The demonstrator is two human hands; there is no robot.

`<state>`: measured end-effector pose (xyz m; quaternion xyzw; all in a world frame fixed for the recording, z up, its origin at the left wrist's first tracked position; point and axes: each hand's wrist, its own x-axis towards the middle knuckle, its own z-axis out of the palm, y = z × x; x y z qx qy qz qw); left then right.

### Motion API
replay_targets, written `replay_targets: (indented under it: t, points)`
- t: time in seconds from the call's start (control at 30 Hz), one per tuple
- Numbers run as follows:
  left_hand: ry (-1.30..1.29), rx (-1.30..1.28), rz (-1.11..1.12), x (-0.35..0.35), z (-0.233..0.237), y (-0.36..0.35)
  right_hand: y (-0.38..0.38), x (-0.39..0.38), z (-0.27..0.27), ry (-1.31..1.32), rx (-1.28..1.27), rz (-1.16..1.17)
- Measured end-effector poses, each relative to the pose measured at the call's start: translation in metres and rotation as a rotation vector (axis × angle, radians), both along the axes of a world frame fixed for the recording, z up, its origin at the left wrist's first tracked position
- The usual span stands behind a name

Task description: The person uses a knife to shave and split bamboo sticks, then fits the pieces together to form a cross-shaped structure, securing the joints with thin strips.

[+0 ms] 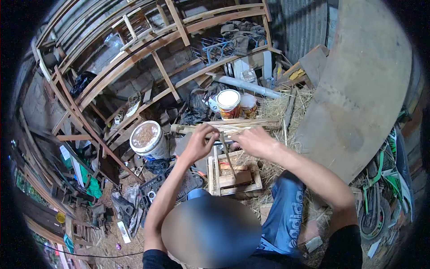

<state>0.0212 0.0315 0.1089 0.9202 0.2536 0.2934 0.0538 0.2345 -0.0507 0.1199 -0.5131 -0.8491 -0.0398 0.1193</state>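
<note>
A thin wooden strip [227, 154] slants down from between my hands, its lower end by a wooden block [236, 180]. My left hand [202, 142] pinches the strip near its top, thumb and fingers closed. Opposite it, my right hand [256, 141] is closed just right of the strip. A narrow greyish piece shows between the hands at the right fingers, too small to name. Below both hands stands a low wooden frame [215, 179] with the block in it. Several long pale strips [255, 123] lie in a bundle just beyond my hands.
A white bucket [154, 145] of brownish material stands left. Another lidded bucket [229, 107] sits ahead, near a grey pipe [246, 85]. A large board [358, 80] leans at the right, above a bicycle [376, 201]. Wooden racking [134, 56] fills the back left. Straw [275, 110] covers the ground.
</note>
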Motion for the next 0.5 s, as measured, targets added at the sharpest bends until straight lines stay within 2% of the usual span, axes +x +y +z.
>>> replay_targets:
  t: [0.07, 0.13, 0.2, 0.33, 0.5]
  points:
    - [-0.022, -0.029, -0.020, -0.006, 0.003, -0.013, 0.007, 0.010, 0.000, 0.075, -0.001, 0.082]
    - [-0.005, -0.142, 0.032, -0.010, 0.004, -0.020, 0.010, 0.011, 0.008, 0.149, -0.131, 0.179]
    - [-0.280, -0.408, 0.169, -0.004, 0.007, -0.019, 0.017, 0.005, 0.000, 0.138, -0.128, 0.230]
    - [-0.210, -0.369, 0.436, 0.004, -0.025, 0.027, 0.014, -0.014, -0.003, 0.168, -0.122, 0.182]
    - [-0.282, -0.406, 0.531, 0.002, -0.035, 0.034, 0.015, -0.022, 0.000, 0.161, -0.064, 0.150]
